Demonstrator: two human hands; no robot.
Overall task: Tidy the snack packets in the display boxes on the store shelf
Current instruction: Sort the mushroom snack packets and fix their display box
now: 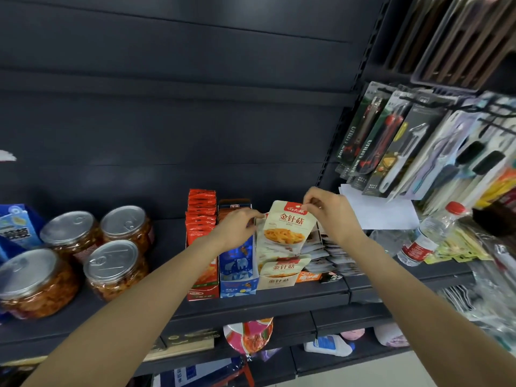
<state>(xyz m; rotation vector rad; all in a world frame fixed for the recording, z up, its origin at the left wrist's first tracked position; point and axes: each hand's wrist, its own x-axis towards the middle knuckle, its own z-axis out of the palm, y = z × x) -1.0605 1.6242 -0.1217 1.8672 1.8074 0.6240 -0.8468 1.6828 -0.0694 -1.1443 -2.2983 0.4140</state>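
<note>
A cream snack packet point(284, 227) with a red top label stands upright over its cream display box point(276, 281). My left hand point(237, 226) pinches the packet's top left corner. My right hand point(329, 210) pinches its top right corner. More cream packets point(282, 268) lie in the box below it. To the left stand a blue display box point(237, 275) and a red display box point(202, 238) packed with red packets. To the right, white packets point(324, 254) lie stacked in an orange-fronted box point(307, 277).
Several clear jars with metal lids point(111, 263) stand on the shelf at the left. A water bottle point(430, 238) and white paper point(382, 210) sit at the right, under hanging utility knives point(371, 138). Lower shelves hold more goods.
</note>
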